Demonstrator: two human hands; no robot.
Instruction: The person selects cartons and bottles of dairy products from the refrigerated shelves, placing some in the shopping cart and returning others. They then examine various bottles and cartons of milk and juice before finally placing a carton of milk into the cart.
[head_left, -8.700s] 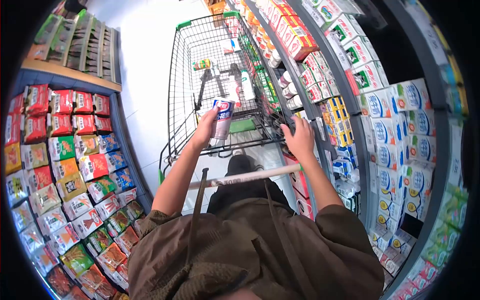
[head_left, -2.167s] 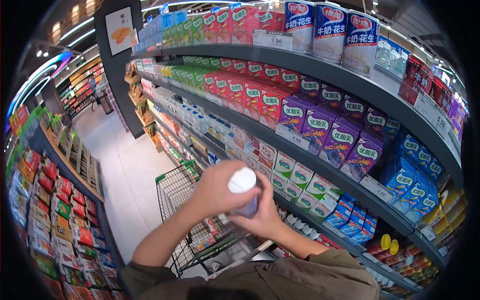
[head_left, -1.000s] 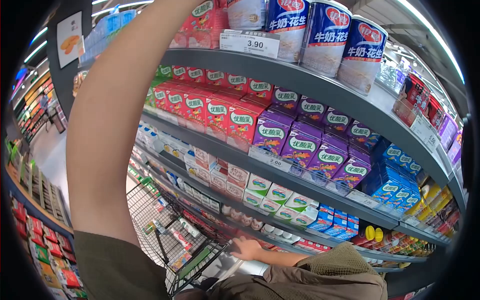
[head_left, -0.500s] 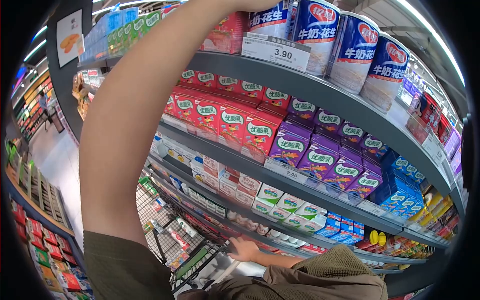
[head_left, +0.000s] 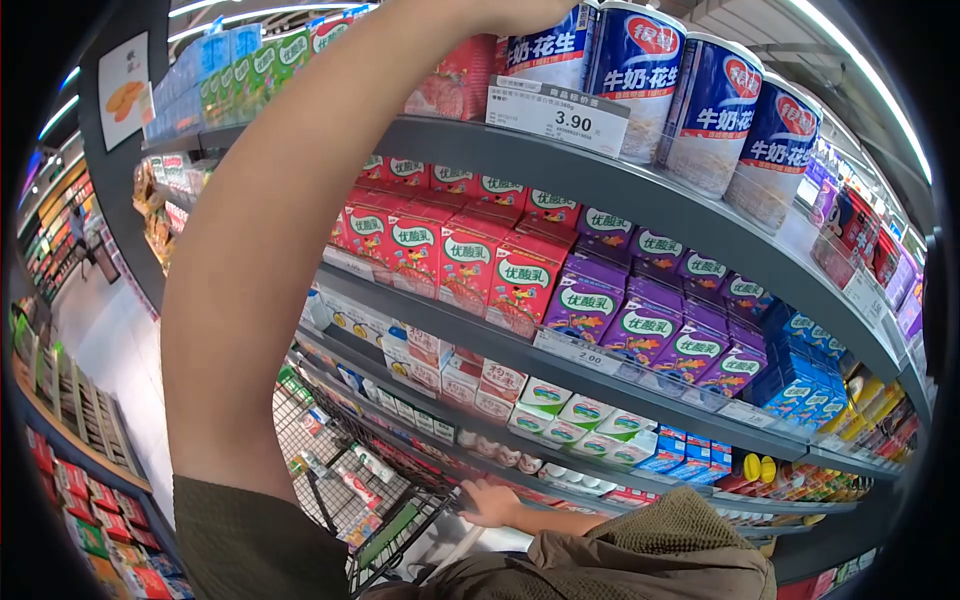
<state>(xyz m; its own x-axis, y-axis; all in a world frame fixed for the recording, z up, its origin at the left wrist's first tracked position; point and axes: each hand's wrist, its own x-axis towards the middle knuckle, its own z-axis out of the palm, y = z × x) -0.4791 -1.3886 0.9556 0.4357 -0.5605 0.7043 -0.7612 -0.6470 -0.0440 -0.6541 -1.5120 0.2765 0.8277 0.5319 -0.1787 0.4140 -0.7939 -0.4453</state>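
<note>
My left arm stretches up across the view, and my left hand is cut off by the top edge, its fingers hidden. It is at the top shelf, beside blue-and-white cans of milk peanut drink. Whether it touches a can cannot be told. Lower down, my right hand is closed on the end of the shopping cart's handle. The shopping cart stands along the shelf and has several packaged goods inside.
Below the cans runs a grey shelf edge with a price tag. Red drink cartons and purple cartons fill the shelf under it. At lower left is another display of packets. A person is far down the aisle.
The view has shifted slightly, so shelf and cans sit a little lower and to the right. My left arm remains raised and my right hand stays at the cart.
</note>
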